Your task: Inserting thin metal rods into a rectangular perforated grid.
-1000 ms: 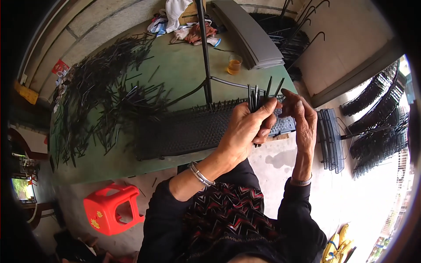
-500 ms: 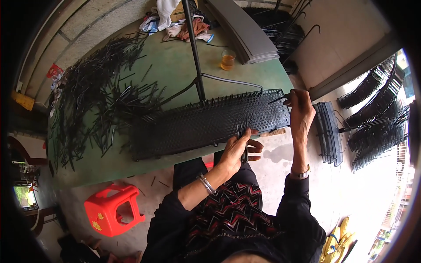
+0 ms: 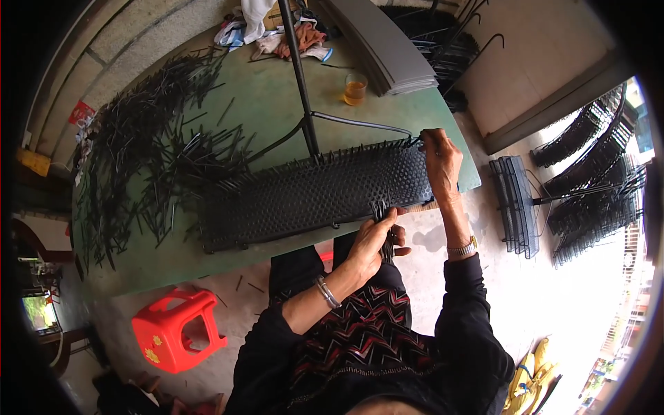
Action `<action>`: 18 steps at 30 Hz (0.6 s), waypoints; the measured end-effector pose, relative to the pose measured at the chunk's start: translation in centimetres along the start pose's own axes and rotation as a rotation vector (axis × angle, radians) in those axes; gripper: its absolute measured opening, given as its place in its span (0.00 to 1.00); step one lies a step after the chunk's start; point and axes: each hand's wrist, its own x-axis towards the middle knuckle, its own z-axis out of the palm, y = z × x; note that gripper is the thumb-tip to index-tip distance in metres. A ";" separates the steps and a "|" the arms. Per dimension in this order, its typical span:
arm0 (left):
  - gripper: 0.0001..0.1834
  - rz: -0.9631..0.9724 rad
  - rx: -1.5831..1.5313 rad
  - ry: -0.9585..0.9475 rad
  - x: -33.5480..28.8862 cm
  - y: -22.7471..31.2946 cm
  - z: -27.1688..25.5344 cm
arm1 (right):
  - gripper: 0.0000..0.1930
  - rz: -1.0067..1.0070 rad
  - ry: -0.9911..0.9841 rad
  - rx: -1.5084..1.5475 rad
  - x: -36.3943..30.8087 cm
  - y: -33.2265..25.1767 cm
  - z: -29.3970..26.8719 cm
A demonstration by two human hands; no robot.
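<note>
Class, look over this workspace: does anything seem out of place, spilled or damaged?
A few dark strips lie loose on the floor by the red stool, apart from the heap on the table, so they look dropped.

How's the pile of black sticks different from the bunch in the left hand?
The pile is much bigger than the bunch. The pile lies spread on the green table, while the bunch is gripped in the left hand. The pile is jumbled many ways; the bunch is roughly lined up. Both have thin, black pieces.
</note>
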 end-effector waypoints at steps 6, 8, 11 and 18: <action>0.19 0.021 0.008 -0.079 0.2 0.8 0.2 | 0.05 -0.187 -0.107 -0.231 0.2 -0.5 0.1; 0.19 0.045 -0.004 -0.073 0.1 1.2 0.5 | 0.08 -0.076 -0.137 -0.323 -0.2 -0.6 0.1; 0.19 0.038 0.064 -0.067 0.3 1.7 0.7 | 0.12 0.135 -0.149 -0.297 -0.8 -2.0 -0.8; 0.22 0.027 0.158 -0.104 0.3 1.3 0.7 | 0.12 0.356 -0.613 0.321 -2.5 -5.0 -4.6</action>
